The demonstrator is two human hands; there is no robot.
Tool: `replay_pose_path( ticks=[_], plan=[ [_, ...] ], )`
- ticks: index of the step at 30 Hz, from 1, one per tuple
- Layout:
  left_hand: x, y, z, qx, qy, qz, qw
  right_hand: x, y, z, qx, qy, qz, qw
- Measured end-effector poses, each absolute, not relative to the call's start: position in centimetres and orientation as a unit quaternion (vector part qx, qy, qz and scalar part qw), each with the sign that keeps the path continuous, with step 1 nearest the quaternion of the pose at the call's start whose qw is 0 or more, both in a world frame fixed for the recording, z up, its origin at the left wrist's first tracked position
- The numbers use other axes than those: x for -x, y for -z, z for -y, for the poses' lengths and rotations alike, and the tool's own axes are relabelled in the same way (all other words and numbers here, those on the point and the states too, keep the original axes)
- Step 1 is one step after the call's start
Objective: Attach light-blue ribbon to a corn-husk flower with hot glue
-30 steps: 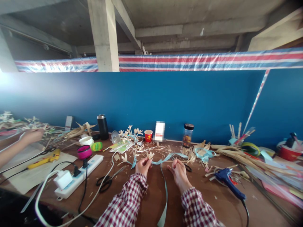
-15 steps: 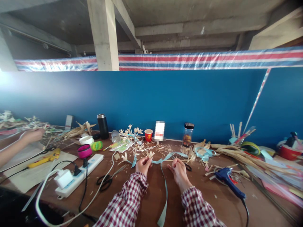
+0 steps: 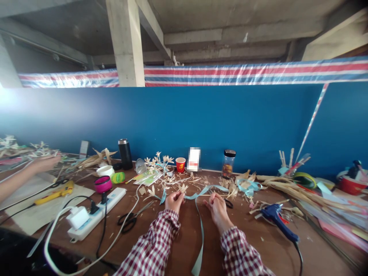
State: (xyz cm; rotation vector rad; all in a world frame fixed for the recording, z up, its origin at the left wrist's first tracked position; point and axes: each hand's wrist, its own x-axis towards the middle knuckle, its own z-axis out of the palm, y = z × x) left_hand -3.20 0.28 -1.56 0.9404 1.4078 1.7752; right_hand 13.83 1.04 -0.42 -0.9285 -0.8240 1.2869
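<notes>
Pinched in the fingers of my left hand (image 3: 173, 202) is a pale dried-husk flower (image 3: 183, 188), its petals pointing up. A light blue ribbon (image 3: 200, 226) starts beside those fingers; one length hangs down toward the table's front, and another curls off to the right behind my right hand (image 3: 217, 207). The right fingers are closed in a pinch, apparently on the end of a thin pale stem (image 3: 204, 195) between the hands; the grip itself is partly hidden. Scissors with black handles (image 3: 127, 222) lie left of my left forearm. Another husk flower (image 3: 151, 191) rests nearby.
A blue glue gun (image 3: 277, 222) lies right, a yellow one (image 3: 54, 193) left. Husk scraps, a red paper cup (image 3: 180, 165), a lidded jar (image 3: 229, 164) and a black bottle (image 3: 124, 154) stand behind. A power strip (image 3: 96, 214) trails cables. Another person's hand (image 3: 46, 163) is far left.
My hands, the flower and the ribbon show no visible movement. The other person's hand at far left has shifted slightly to the right.
</notes>
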Motion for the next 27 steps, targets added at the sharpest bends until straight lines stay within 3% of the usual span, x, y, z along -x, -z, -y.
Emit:
replay_pose_path(
  ticks=[27],
  plan=[
    [3.27, 1.80, -0.44, -0.377, -0.673, -0.541, 0.335, -13.75, 0.51, -1.20, 0.394, -0.572, 0.343, 0.632]
  ],
)
